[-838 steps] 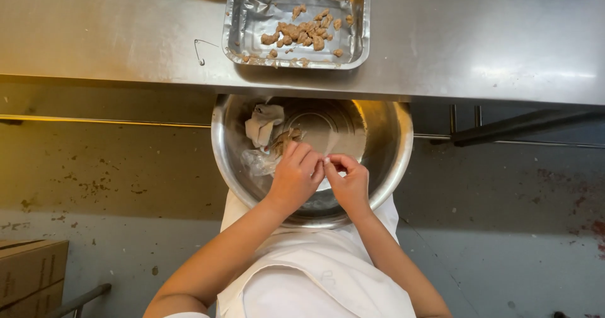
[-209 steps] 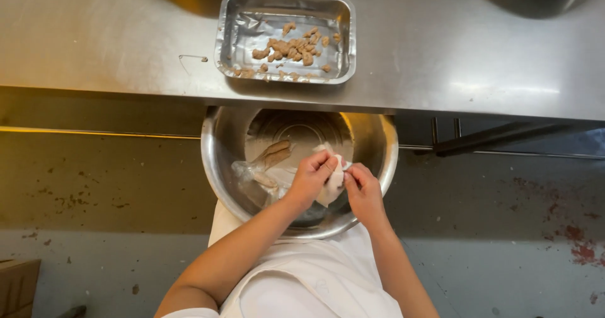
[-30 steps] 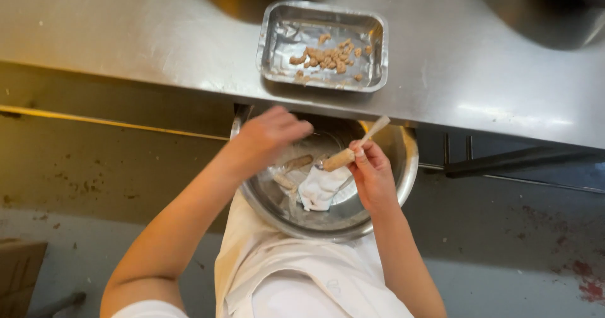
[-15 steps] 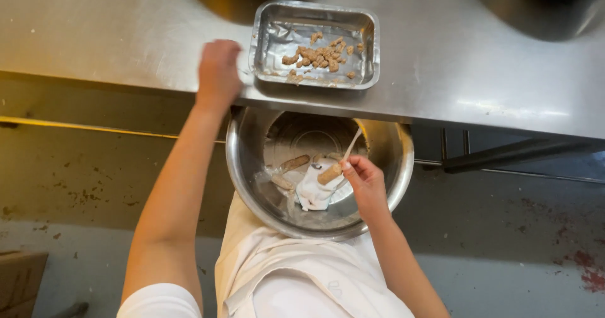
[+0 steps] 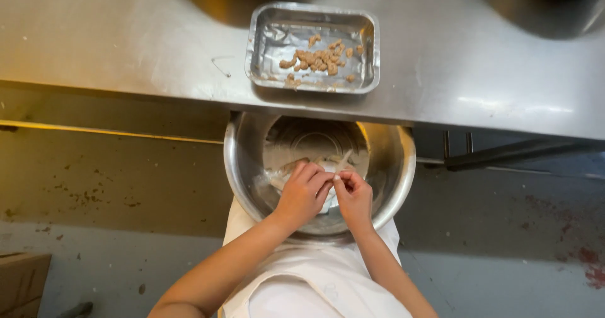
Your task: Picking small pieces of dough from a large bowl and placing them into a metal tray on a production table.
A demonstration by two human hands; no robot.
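A round steel bowl (image 5: 397,167) rests on my lap below the counter edge. Both hands are inside it. My left hand (image 5: 304,192) and my right hand (image 5: 354,195) meet at the fingertips, pinching a small pale piece of food (image 5: 330,199) between them. More pale strips (image 5: 277,178) lie in the bowl behind my left hand. Up on the steel counter (image 5: 126,34) stands a rectangular metal tray (image 5: 271,40) holding several small brown bits (image 5: 318,58).
A white apron (image 5: 315,274) covers my lap. The grey floor (image 5: 94,185) shows crumbs at left and red stains at far right. A cardboard box corner (image 5: 22,283) sits at bottom left. Dark rails (image 5: 504,154) run under the counter at right.
My left hand has come back down from the counter by the tray into the bowl and now meets my right hand on the pale piece.
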